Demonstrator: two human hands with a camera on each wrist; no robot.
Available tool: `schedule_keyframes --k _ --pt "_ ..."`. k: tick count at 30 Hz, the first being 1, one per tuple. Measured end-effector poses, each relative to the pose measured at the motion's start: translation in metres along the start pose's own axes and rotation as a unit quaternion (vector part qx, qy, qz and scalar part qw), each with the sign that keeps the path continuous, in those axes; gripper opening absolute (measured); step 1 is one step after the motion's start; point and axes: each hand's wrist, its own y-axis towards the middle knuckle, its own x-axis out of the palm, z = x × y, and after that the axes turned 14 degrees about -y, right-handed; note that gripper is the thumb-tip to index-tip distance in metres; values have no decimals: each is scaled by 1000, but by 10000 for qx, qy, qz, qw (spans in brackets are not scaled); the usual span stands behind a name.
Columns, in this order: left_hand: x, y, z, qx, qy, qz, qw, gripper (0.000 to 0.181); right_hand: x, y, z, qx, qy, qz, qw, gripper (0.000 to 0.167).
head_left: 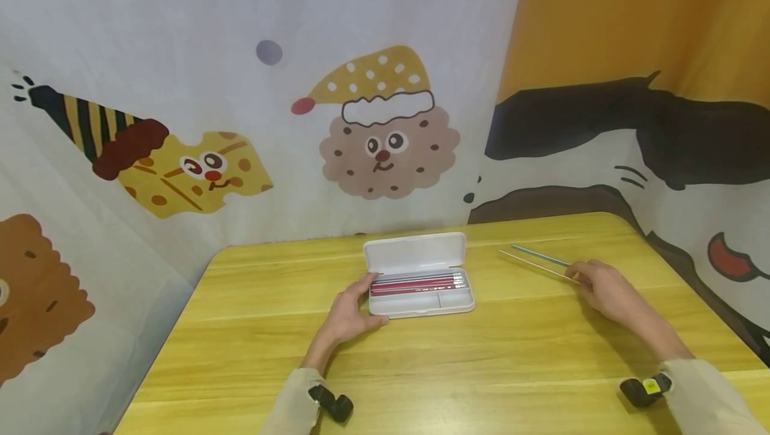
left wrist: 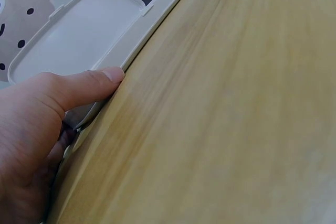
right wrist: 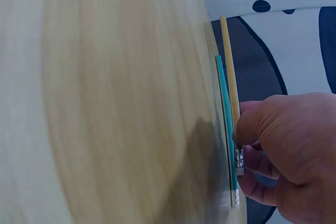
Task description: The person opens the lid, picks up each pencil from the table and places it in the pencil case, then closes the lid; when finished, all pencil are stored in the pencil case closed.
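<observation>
A white pencil case (head_left: 404,305) lies with its lid (head_left: 416,254) raised, several pencils (head_left: 415,284) with red and dark barrels in its rear compartment. My left hand (head_left: 349,311) holds the case's left end, thumb (left wrist: 94,86) along the front side and fingers at the back corner. Off to the right, my right hand (head_left: 609,293) pinches a yellow pencil (right wrist: 229,51) close to its eraser end. Beside it a teal pencil (right wrist: 223,90) seems to lie on the table, its eraser end near my lower fingers; whether they touch it I cannot tell.
The wooden table (head_left: 421,368) runs back to a cartoon-print curtain (head_left: 240,87) close behind the case. Black wrist cameras sit on both sleeves. The front compartments of the case show bare floors.
</observation>
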Motion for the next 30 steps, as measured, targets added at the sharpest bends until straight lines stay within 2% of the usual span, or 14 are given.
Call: schedule_keyframes --k 30 --pt "0 0 -2 -39 40 18 10000 93 -16 19 -42 -714 228 268 9968 37"
